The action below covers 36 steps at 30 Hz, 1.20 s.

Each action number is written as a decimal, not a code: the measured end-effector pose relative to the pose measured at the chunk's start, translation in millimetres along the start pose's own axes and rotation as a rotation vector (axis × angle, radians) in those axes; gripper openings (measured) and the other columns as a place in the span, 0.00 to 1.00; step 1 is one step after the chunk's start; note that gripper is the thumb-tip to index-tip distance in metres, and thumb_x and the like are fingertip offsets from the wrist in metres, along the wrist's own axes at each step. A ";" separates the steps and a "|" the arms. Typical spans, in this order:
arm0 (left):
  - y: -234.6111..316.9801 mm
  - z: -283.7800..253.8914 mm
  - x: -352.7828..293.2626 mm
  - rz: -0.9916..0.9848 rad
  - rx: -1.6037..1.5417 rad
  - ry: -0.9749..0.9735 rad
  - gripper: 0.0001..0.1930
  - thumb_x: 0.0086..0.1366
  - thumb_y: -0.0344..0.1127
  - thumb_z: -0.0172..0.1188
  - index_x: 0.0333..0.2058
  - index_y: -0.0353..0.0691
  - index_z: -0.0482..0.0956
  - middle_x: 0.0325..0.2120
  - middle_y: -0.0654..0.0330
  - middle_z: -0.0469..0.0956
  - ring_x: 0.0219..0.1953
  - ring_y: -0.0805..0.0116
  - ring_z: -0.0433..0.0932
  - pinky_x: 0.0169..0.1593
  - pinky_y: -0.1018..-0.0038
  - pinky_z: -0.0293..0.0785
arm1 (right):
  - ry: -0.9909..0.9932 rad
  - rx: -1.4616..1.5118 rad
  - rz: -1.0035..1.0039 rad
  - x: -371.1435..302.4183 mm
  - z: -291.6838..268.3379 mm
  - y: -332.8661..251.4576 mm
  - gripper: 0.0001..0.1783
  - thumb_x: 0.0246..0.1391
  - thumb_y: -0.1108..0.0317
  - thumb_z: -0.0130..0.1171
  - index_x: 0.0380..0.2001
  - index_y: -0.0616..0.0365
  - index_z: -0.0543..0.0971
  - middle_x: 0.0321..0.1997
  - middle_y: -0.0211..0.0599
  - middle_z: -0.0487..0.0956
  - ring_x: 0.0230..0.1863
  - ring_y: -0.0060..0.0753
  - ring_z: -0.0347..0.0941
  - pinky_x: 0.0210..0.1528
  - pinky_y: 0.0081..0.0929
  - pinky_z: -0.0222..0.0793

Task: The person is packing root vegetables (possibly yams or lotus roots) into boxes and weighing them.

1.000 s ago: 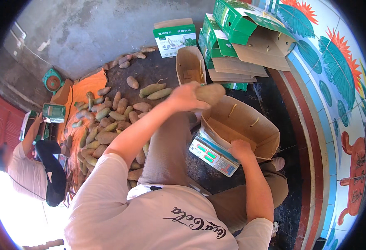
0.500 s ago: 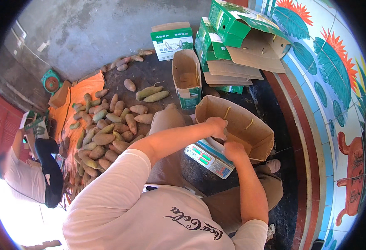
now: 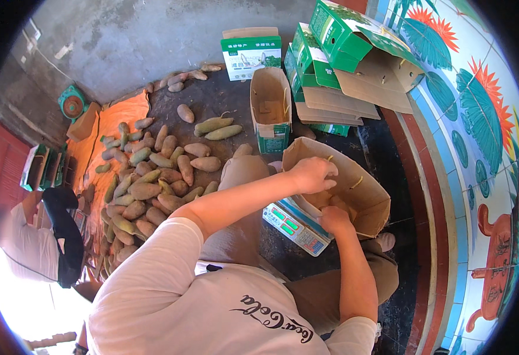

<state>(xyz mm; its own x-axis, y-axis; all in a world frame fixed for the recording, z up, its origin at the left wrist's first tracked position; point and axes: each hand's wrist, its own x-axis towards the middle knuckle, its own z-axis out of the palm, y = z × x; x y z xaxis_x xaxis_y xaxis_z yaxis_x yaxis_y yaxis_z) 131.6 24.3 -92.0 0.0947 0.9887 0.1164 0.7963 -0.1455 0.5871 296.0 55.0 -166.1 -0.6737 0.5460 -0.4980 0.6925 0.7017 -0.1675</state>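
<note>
An open-topped cardboard box (image 3: 373, 206), brown inside with yellow cord handles, stands on a digital scale (image 3: 298, 226) in front of me. Over its near opening, my left hand (image 3: 314, 175) hovers with loosely bent fingers and nothing visible in it. My right hand (image 3: 335, 220) grips the box's near rim; some of its fingers are hidden behind the cardboard. Part of the scale's platform is under the box, while its lit display and keypad face me. A large heap of long, brown-and-green radishes (image 3: 144, 190) lies on the floor to my left.
A second open box (image 3: 271, 109) stands beyond my knee, beside a green-and-white box (image 3: 250, 56). Several green cartons (image 3: 339, 44) are stacked at the far right, near the tiled wall (image 3: 451, 106). Another person (image 3: 32, 236) works at the left, near an orange sheet (image 3: 114, 121).
My left hand has lifted from the near rim and shifted slightly up over the opening. My right hand stays at the rim. At the left, the other person has lowered a box among others.
</note>
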 end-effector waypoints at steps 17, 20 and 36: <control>-179.8 -24.0 -131.6 -0.567 -0.032 0.786 0.07 0.52 0.32 0.56 0.31 0.39 0.76 0.25 0.53 0.77 0.31 0.57 0.77 0.36 0.68 0.72 | -0.027 0.020 0.037 -5.5 -5.9 -1.6 0.17 0.46 0.58 0.55 0.33 0.61 0.77 0.39 0.49 0.76 0.44 0.48 0.71 0.45 0.41 0.66; -213.3 16.9 -172.7 -0.778 -0.023 0.680 0.09 0.51 0.35 0.56 0.32 0.40 0.76 0.28 0.52 0.77 0.35 0.56 0.77 0.39 0.66 0.72 | 0.013 0.021 -0.009 -3.4 -1.4 0.5 0.17 0.45 0.59 0.55 0.35 0.60 0.76 0.39 0.49 0.75 0.44 0.48 0.71 0.45 0.41 0.66; -231.3 86.5 -297.5 -1.289 0.226 -0.485 0.21 0.56 0.40 0.50 0.50 0.50 0.68 0.55 0.55 0.62 0.62 0.57 0.51 0.59 0.55 0.51 | 0.031 0.074 -0.018 -4.5 -0.1 1.2 0.18 0.45 0.63 0.56 0.40 0.60 0.74 0.37 0.54 0.75 0.43 0.51 0.71 0.44 0.42 0.66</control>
<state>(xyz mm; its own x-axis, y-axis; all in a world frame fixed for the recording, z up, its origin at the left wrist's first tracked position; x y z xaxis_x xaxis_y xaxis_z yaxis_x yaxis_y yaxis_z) -29.0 -233.0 -331.8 -0.6123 0.3407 -0.7134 0.5532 0.8293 -0.0787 299.8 53.4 -164.0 -0.6929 0.5487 -0.4678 0.6969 0.6762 -0.2391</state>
